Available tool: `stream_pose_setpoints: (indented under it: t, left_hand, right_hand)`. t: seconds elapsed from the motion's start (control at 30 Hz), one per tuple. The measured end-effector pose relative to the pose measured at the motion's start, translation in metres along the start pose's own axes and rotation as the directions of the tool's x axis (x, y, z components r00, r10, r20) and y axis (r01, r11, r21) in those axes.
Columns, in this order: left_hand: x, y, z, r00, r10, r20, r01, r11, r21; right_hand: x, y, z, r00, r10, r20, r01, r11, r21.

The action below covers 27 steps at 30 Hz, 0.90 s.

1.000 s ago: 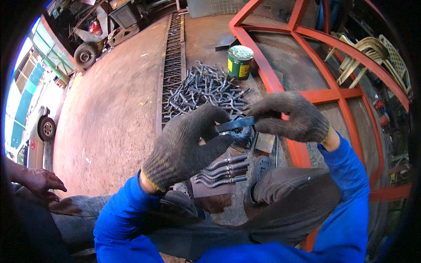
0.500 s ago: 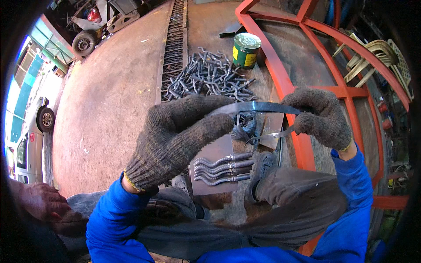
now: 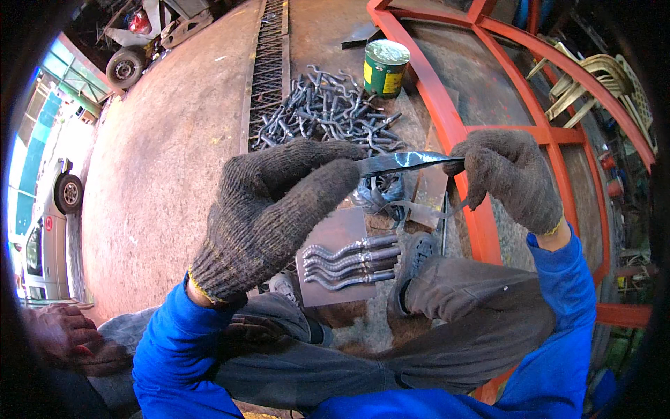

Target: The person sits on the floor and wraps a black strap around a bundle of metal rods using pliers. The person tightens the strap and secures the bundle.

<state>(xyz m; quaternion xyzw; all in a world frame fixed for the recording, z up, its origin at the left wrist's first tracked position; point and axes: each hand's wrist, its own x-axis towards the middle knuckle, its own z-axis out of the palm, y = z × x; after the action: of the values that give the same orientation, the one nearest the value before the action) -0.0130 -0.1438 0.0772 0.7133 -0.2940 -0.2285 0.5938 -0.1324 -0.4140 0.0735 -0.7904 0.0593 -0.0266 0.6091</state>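
Note:
Both my hands wear dark knitted gloves and hold a thin, shiny grey strip (image 3: 405, 163) in the air before me. My left hand (image 3: 269, 202) pinches one end between thumb and fingers. The other end sits in the closed fingers of my right hand (image 3: 506, 174), and a loose tail of the strip hangs below them. Beneath the hands, several wavy metal rods (image 3: 349, 262) lie side by side on a flat plate (image 3: 335, 229) between my feet. A dark, shiny tangled bundle (image 3: 380, 192) is partly hidden behind the strip.
A heap of bent metal rods (image 3: 324, 112) lies ahead, beside a green and yellow can (image 3: 386, 68). A red metal frame (image 3: 436, 105) stands along the right. A floor grating (image 3: 265, 63) runs away from me. Another person's hand (image 3: 63, 332) shows at lower left.
The strip has gone from a bowed arc to a straighter, twisted span between my hands. My left hand and the whole view have shifted slightly; both hands keep their hold.

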Motion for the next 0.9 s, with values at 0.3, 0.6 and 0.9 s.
stream_pose_setpoints:
  t: [0.3,0.6,0.9]
  left_hand:
    - [0.001,-0.006,0.002,0.999,0.054,0.005,-0.054,0.997,0.052]
    - [0.002,-0.018,0.002,0.997,0.058,0.053,-0.069,0.968,0.242]
    - [-0.002,-0.018,-0.014,0.979,-0.19,0.072,0.197,0.974,-0.116]
  right_hand:
    - [-0.001,-0.005,0.007,0.998,0.052,-0.026,-0.051,0.998,0.043]
    - [0.008,-0.002,0.002,0.995,0.087,0.054,-0.081,0.99,-0.111]
    - [0.025,0.033,-0.033,0.976,-0.155,0.152,0.199,0.919,-0.34]
